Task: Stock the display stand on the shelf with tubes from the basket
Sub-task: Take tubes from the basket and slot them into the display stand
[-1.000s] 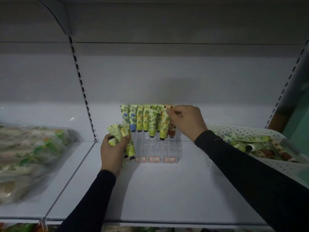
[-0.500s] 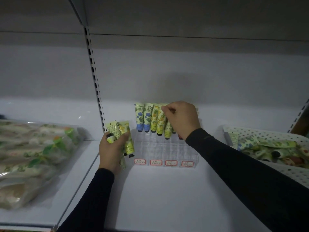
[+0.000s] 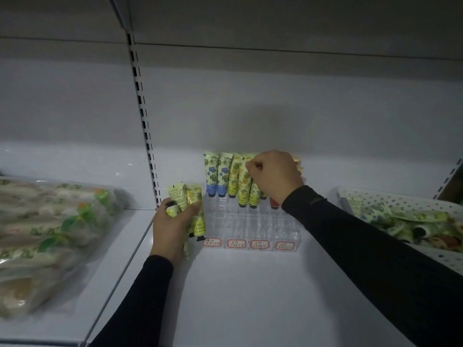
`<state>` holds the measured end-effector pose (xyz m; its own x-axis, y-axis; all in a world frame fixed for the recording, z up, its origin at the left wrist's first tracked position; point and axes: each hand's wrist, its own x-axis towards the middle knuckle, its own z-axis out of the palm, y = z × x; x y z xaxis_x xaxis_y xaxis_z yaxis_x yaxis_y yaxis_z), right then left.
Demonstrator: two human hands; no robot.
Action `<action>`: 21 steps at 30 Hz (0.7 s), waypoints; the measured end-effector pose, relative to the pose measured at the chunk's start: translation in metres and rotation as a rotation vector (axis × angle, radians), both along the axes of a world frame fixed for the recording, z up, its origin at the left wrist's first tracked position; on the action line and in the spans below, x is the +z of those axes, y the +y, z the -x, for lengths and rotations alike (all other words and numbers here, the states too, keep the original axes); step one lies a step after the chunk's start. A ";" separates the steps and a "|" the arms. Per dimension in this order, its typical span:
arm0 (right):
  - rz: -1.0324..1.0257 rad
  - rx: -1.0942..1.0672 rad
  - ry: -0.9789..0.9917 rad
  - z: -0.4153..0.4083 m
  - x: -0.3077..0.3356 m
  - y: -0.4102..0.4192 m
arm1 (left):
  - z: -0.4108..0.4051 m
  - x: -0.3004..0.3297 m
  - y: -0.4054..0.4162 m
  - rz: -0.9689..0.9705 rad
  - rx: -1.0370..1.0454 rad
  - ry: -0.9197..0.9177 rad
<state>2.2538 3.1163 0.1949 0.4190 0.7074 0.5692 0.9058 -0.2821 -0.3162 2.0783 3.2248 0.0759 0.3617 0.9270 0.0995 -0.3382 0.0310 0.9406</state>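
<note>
Two hands busy: right hand [image 3: 274, 177] pinches racked tube [image 3: 244, 182] (left hand [image 3: 172, 224] grips spares [image 3: 186, 196]).

"YING" on tube [image 3: 199, 222] in left hand [image 3: 172, 226], stand's red-bordered labels [image 3: 236, 243] unreadable

Left hand [image 3: 172, 225] grips tubes [image 3: 186, 199]; right hand [image 3: 275, 177] pinches a tube [image 3: 244, 182]

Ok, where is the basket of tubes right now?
In the head view the basket sits on the shelf at the far right, right of the display stand, behind the right sleeve.
</note>
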 end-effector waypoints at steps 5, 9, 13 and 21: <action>0.038 0.004 -0.021 -0.004 0.004 0.001 | -0.001 -0.001 0.002 0.009 -0.004 -0.017; 0.035 0.023 -0.015 -0.004 0.005 0.000 | -0.002 -0.002 0.002 -0.002 0.002 -0.018; 0.055 0.023 -0.009 -0.005 0.007 0.002 | -0.002 -0.003 0.002 0.005 0.003 -0.027; 0.059 0.009 0.009 -0.005 0.003 0.003 | -0.001 0.001 -0.001 -0.002 -0.010 -0.032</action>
<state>2.2593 3.1190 0.1976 0.4172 0.7438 0.5223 0.9056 -0.2920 -0.3075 2.0788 3.2234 0.0765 0.3676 0.9230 0.1136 -0.3680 0.0322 0.9293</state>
